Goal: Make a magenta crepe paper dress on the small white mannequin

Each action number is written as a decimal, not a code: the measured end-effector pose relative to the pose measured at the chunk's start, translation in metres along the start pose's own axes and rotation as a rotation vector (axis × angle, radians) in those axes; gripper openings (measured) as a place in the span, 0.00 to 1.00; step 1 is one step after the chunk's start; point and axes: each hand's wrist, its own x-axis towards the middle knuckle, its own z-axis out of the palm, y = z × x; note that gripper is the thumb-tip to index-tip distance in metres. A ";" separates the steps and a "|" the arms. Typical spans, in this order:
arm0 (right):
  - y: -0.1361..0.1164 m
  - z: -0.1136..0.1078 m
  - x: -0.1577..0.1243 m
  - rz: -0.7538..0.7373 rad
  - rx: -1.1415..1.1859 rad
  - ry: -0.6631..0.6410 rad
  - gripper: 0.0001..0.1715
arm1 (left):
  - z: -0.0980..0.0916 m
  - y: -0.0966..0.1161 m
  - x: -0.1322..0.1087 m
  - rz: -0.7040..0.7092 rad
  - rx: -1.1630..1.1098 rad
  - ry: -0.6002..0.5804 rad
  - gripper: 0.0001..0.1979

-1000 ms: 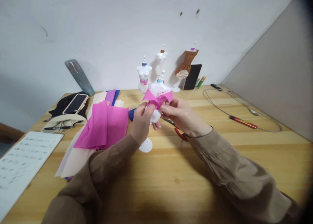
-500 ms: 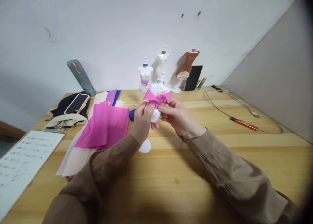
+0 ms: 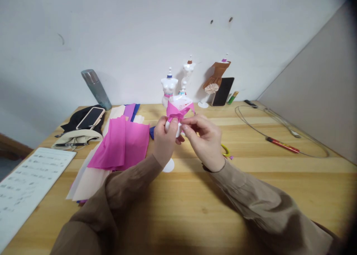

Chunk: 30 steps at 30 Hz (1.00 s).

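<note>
My left hand [image 3: 164, 139] is closed round a small white mannequin bust [image 3: 180, 99], its thumb pressing at the waist. Bright pink cloth [image 3: 176, 112] wraps the bust's upper part and gathers in folds under the thumb. Beside it, my right hand [image 3: 205, 138] is closed, thumb and forefinger pinching at the edge of the pink cloth near the waist. The fingertips hide how much of the cloth is between them. Below my left wrist, a round white stand base [image 3: 169, 166] shows on the table.
Pink cloth sheets [image 3: 119, 145] lie stacked on the left, near a phone [image 3: 90, 118] and bottle [image 3: 96, 89]. Behind stand white mannequins [image 3: 169, 86] and one in a brown dress [image 3: 219, 74]. A yellow-handled tool [image 3: 226, 150] lies by my right wrist; a cable [image 3: 248, 123] loops farther right.
My right hand has turned and shifted slightly, its fingers more extended toward the waist. The pink cloth sits narrower round the bust. The yellow handle has come into sight. The view has shifted a little.
</note>
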 end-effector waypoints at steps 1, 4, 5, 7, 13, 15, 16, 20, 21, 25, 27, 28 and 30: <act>0.001 0.000 0.000 0.000 0.004 0.005 0.03 | 0.000 0.000 0.000 -0.006 0.007 0.005 0.09; 0.002 0.000 0.001 0.003 0.019 0.032 0.04 | -0.001 0.000 0.000 -0.031 0.026 0.016 0.08; 0.003 0.000 0.001 0.006 0.024 0.032 0.05 | -0.001 0.001 0.000 -0.036 0.032 0.017 0.08; 0.003 0.000 0.002 0.011 0.022 0.012 0.05 | -0.001 0.001 -0.001 -0.034 0.043 0.015 0.09; -0.002 0.002 0.004 0.001 -0.035 -0.020 0.05 | -0.001 0.003 -0.004 -0.004 0.057 -0.009 0.10; -0.003 0.002 0.005 0.011 -0.042 -0.019 0.06 | -0.001 0.005 -0.005 -0.002 0.065 -0.001 0.10; -0.003 0.002 0.005 0.027 -0.032 -0.023 0.07 | -0.001 0.006 -0.006 -0.004 0.069 0.003 0.09; -0.004 0.002 0.006 0.117 0.059 -0.040 0.08 | 0.001 0.007 -0.007 -0.012 0.079 0.015 0.08; -0.005 0.003 0.006 0.131 0.083 -0.037 0.08 | 0.001 0.007 -0.007 -0.012 0.078 0.016 0.08; -0.011 0.003 0.009 0.196 0.208 -0.040 0.10 | 0.001 0.005 -0.008 0.002 0.074 0.016 0.08; -0.014 0.003 0.012 0.242 0.273 -0.048 0.11 | 0.001 0.003 -0.008 0.012 0.076 0.010 0.09; -0.014 0.002 0.013 0.261 0.300 -0.047 0.12 | 0.001 0.002 -0.008 0.018 0.073 0.005 0.09; -0.013 0.001 0.015 0.298 0.357 -0.048 0.14 | 0.001 -0.001 -0.008 0.028 0.055 -0.015 0.09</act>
